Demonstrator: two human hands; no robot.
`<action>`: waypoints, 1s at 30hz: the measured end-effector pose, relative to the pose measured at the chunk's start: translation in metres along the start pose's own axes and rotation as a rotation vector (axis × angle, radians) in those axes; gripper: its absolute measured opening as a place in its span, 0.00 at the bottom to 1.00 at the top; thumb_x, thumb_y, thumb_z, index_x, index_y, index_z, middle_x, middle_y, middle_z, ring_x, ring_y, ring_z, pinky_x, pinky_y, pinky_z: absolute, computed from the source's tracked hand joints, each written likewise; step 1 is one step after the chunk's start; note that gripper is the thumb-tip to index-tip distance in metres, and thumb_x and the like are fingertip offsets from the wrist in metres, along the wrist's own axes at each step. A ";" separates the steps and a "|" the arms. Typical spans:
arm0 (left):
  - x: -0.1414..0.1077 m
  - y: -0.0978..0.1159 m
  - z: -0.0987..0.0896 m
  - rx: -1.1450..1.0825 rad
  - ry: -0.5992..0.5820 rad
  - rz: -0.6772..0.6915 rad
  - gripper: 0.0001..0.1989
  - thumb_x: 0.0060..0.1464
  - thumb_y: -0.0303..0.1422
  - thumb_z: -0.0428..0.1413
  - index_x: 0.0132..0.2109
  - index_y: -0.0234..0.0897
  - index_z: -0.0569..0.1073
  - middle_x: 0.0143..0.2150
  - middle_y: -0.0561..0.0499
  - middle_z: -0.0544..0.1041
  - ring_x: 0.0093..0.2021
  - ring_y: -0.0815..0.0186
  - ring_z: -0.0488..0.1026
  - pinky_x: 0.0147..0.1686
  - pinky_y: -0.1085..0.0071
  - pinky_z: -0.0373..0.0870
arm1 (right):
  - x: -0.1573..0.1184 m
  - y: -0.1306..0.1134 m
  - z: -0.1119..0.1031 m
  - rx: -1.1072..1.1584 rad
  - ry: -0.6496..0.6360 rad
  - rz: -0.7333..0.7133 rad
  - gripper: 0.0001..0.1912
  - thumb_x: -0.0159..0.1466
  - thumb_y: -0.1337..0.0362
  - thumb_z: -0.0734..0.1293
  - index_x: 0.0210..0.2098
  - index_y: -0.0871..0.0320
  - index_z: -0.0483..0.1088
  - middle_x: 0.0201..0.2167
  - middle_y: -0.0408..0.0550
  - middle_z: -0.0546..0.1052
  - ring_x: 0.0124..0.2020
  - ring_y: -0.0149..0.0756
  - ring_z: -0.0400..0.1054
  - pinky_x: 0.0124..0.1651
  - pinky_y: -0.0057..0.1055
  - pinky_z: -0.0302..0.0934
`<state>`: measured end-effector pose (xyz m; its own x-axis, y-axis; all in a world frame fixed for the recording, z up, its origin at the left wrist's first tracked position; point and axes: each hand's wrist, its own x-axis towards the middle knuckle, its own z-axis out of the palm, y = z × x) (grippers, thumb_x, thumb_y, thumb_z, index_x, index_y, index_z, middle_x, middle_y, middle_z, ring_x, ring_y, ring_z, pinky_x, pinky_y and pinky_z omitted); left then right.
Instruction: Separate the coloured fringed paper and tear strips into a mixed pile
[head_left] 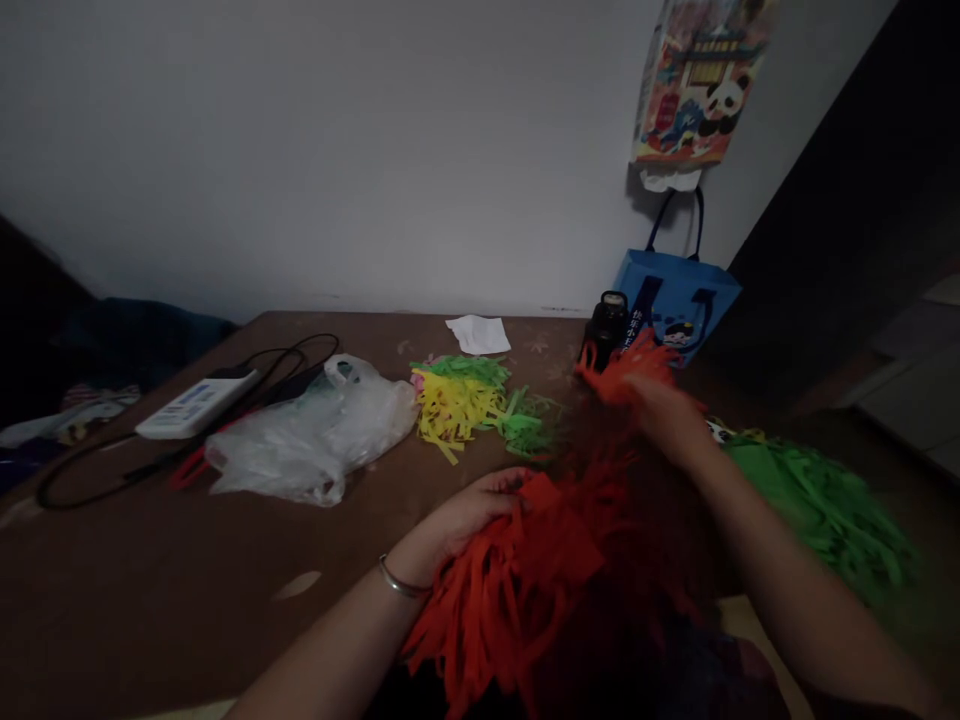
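Observation:
My left hand (476, 508), with a silver bangle at the wrist, is closed on the edge of a bundle of red fringed material (499, 590). Its cut strips hang down over the table's front edge. Farther right, my right hand (664, 412) grips a tuft of red strips (626, 365), slightly smeared by motion, in front of the blue bag. More dark red strips lie between the two hands, partly in shadow. Beyond my left hand sit yellow fringed strips (454, 405) and green fringed strips (525, 425).
A clear plastic bag (315, 430) lies left of centre, near a white power strip (196, 403) with black cables. White paper (478, 335) rests at the back. A black bottle (606, 325) and blue bag (675, 300) stand right. Green fringe (817, 500) hangs beyond my right forearm.

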<state>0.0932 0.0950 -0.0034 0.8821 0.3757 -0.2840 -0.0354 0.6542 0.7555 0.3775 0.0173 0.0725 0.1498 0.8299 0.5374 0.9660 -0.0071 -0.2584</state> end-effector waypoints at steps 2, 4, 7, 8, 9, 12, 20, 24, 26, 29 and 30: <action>-0.001 0.001 0.000 -0.024 -0.006 0.013 0.23 0.41 0.22 0.65 0.48 0.35 0.76 0.47 0.44 0.80 0.43 0.59 0.79 0.45 0.67 0.72 | -0.027 -0.003 0.016 0.061 -0.188 -0.110 0.25 0.52 0.76 0.60 0.47 0.54 0.73 0.45 0.47 0.79 0.45 0.38 0.73 0.49 0.34 0.67; -0.001 0.003 0.001 -0.042 -0.009 0.030 0.22 0.41 0.22 0.65 0.47 0.35 0.77 0.47 0.43 0.80 0.43 0.58 0.79 0.46 0.66 0.73 | -0.054 -0.014 0.018 0.086 -0.252 -0.143 0.28 0.54 0.77 0.59 0.53 0.56 0.70 0.52 0.51 0.75 0.52 0.39 0.70 0.53 0.38 0.65; -0.001 0.004 0.003 -0.056 -0.009 0.065 0.21 0.42 0.21 0.65 0.46 0.34 0.77 0.47 0.43 0.80 0.43 0.57 0.79 0.47 0.64 0.73 | -0.089 -0.046 0.002 0.133 -0.265 -0.148 0.21 0.63 0.69 0.61 0.55 0.54 0.67 0.53 0.53 0.72 0.54 0.41 0.67 0.54 0.42 0.64; -0.001 0.005 0.004 -0.059 -0.008 0.079 0.20 0.42 0.21 0.65 0.46 0.34 0.77 0.48 0.43 0.80 0.43 0.57 0.79 0.46 0.64 0.73 | -0.099 -0.059 -0.003 0.153 -0.283 -0.188 0.21 0.63 0.62 0.65 0.56 0.53 0.66 0.53 0.54 0.71 0.53 0.43 0.66 0.54 0.45 0.63; -0.001 0.005 0.005 -0.062 -0.005 0.093 0.20 0.42 0.21 0.65 0.46 0.34 0.77 0.48 0.43 0.79 0.43 0.57 0.79 0.46 0.65 0.73 | -0.107 -0.074 -0.005 0.151 -0.276 -0.260 0.28 0.60 0.53 0.69 0.58 0.54 0.65 0.53 0.56 0.71 0.54 0.47 0.65 0.55 0.49 0.61; -0.001 0.004 0.008 -0.076 0.009 0.131 0.21 0.44 0.22 0.64 0.48 0.35 0.76 0.49 0.43 0.79 0.43 0.58 0.78 0.46 0.65 0.73 | -0.125 -0.113 0.009 0.002 -0.210 -0.289 0.29 0.60 0.54 0.69 0.57 0.57 0.64 0.58 0.58 0.69 0.61 0.54 0.58 0.64 0.63 0.44; -0.002 0.008 0.016 -0.100 0.127 0.254 0.20 0.44 0.27 0.66 0.46 0.39 0.73 0.44 0.50 0.81 0.43 0.60 0.79 0.46 0.67 0.74 | -0.155 -0.154 0.047 0.265 -0.223 -0.352 0.12 0.67 0.56 0.64 0.49 0.47 0.71 0.49 0.46 0.75 0.49 0.38 0.71 0.54 0.42 0.65; -0.004 0.011 0.020 -0.106 0.127 0.286 0.22 0.43 0.29 0.67 0.47 0.38 0.74 0.43 0.48 0.81 0.44 0.59 0.79 0.46 0.68 0.74 | -0.163 -0.139 0.012 0.286 -0.207 -0.308 0.11 0.69 0.57 0.61 0.45 0.50 0.73 0.40 0.44 0.78 0.39 0.33 0.74 0.43 0.32 0.69; -0.005 0.011 0.020 -0.110 0.128 0.295 0.20 0.43 0.28 0.67 0.46 0.38 0.75 0.41 0.49 0.81 0.42 0.60 0.79 0.45 0.69 0.75 | -0.159 -0.128 -0.003 0.283 -0.157 -0.239 0.09 0.67 0.63 0.61 0.42 0.48 0.73 0.33 0.42 0.79 0.35 0.32 0.74 0.37 0.28 0.68; -0.005 0.010 0.021 -0.116 0.127 0.302 0.16 0.44 0.27 0.66 0.43 0.37 0.75 0.39 0.50 0.82 0.37 0.62 0.80 0.40 0.71 0.76 | -0.146 -0.117 -0.010 0.207 0.013 -0.098 0.09 0.67 0.67 0.61 0.42 0.52 0.72 0.32 0.44 0.78 0.34 0.34 0.73 0.36 0.30 0.66; -0.005 0.009 0.021 -0.117 0.125 0.305 0.16 0.44 0.27 0.66 0.42 0.37 0.75 0.39 0.50 0.82 0.37 0.63 0.80 0.39 0.71 0.76 | -0.140 -0.116 -0.007 0.161 0.052 -0.071 0.08 0.67 0.67 0.62 0.41 0.52 0.72 0.32 0.46 0.78 0.34 0.36 0.72 0.37 0.32 0.64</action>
<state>0.0978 0.0856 0.0175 0.7589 0.6378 -0.1313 -0.3483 0.5680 0.7457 0.2461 -0.1024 0.0330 0.0972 0.7952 0.5986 0.9290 0.1433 -0.3412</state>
